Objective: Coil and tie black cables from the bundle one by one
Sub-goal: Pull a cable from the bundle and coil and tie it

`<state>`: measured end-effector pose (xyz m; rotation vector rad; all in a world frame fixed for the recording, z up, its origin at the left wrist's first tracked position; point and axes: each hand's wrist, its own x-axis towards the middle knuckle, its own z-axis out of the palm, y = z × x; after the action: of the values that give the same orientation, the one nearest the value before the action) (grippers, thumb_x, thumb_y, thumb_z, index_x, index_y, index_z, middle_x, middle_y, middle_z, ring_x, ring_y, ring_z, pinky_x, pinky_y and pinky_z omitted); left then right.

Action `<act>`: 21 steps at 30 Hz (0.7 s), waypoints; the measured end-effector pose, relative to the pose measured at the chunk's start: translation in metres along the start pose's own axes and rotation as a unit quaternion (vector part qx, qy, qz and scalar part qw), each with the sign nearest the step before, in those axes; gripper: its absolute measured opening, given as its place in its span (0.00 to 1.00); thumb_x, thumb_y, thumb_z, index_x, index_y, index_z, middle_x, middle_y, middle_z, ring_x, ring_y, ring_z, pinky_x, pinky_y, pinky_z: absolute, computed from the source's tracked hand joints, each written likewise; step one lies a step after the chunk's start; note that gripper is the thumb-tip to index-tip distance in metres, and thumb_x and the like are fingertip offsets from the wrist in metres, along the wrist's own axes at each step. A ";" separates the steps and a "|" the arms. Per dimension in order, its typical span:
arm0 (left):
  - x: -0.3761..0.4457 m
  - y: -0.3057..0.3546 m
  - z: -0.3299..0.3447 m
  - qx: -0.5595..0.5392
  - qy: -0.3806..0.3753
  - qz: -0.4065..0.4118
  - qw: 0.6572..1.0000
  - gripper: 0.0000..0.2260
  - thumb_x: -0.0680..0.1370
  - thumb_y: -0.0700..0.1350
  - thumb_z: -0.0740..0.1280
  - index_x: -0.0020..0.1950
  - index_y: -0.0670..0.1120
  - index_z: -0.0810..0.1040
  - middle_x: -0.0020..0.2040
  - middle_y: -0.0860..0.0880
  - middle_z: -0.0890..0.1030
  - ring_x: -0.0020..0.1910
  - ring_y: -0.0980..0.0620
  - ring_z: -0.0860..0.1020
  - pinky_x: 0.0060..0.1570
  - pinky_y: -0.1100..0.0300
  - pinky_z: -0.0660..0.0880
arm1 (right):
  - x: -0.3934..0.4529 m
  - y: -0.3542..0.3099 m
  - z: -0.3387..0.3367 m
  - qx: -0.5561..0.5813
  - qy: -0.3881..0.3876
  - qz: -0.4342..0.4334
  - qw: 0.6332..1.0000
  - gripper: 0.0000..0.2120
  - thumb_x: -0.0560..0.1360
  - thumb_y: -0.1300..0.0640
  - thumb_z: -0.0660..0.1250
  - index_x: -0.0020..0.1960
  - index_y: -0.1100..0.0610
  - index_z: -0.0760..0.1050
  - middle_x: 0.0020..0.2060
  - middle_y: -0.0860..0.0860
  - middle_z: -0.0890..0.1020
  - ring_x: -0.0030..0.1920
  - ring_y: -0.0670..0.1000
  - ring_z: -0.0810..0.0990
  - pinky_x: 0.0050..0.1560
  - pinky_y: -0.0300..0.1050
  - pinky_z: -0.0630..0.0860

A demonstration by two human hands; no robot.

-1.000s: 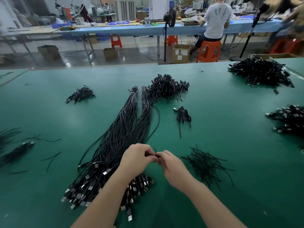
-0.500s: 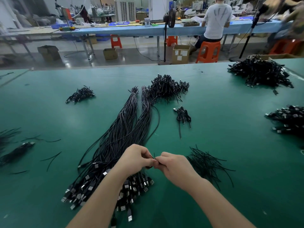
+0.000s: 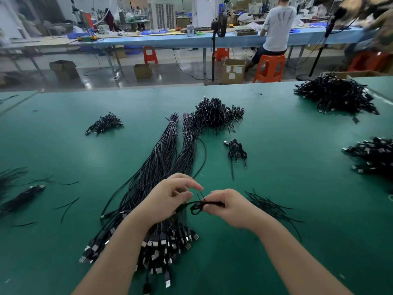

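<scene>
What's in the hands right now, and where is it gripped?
The right hand pinches a small coiled cable at its tied middle. The left hand has fingers loosely spread beside it, gripping nothing clearly.

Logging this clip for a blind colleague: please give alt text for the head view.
Two hands meet over a green table: the right hand grips a small coiled black cable, the left hand touching it beside. Beneath them lies a long cable bundle; loose ties lie right.

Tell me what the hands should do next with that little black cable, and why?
Probably set it down with the finished ones. The right hand grips the small coiled black cable, thin black twist-tie ends stick up from it, and the left hand has its fingers relaxed beside it. A small pile of tied black cables lies just ahead on the green table.
</scene>
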<state>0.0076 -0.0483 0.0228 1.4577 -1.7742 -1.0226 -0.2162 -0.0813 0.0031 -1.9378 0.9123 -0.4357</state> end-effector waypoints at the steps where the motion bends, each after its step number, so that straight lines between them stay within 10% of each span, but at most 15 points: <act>1: 0.000 0.002 0.001 -0.018 -0.008 0.018 1.000 0.15 0.79 0.38 0.70 0.52 0.59 0.85 0.55 0.57 0.79 0.46 0.55 0.79 0.51 0.61 0.77 | -0.001 -0.002 -0.002 0.033 -0.017 0.002 0.999 0.07 0.80 0.53 0.68 0.47 0.55 0.82 0.34 0.49 0.75 0.32 0.45 0.70 0.35 0.41 0.68; 7: -0.003 0.015 0.001 -0.066 -0.061 0.041 0.995 0.12 0.76 0.35 0.72 0.50 0.53 0.87 0.53 0.53 0.81 0.40 0.61 0.75 0.42 0.69 0.72 | -0.011 -0.011 -0.009 0.201 -0.119 -0.018 0.972 0.09 0.81 0.60 0.65 0.44 0.55 0.81 0.32 0.46 0.78 0.33 0.45 0.74 0.37 0.36 0.71; 21: -0.005 0.030 0.008 -0.143 -0.070 0.044 0.986 0.04 0.75 0.33 0.72 0.48 0.38 0.84 0.50 0.42 0.83 0.49 0.47 0.81 0.55 0.53 0.79 | -0.017 -0.007 -0.009 0.344 -0.166 0.018 0.924 0.07 0.77 0.53 0.67 0.44 0.55 0.81 0.32 0.47 0.79 0.32 0.46 0.76 0.37 0.35 0.73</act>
<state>-0.0134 -0.0387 0.0444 1.1464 -1.6882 -1.2982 -0.2306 -0.0721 0.0148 -1.2883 0.4784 -0.3312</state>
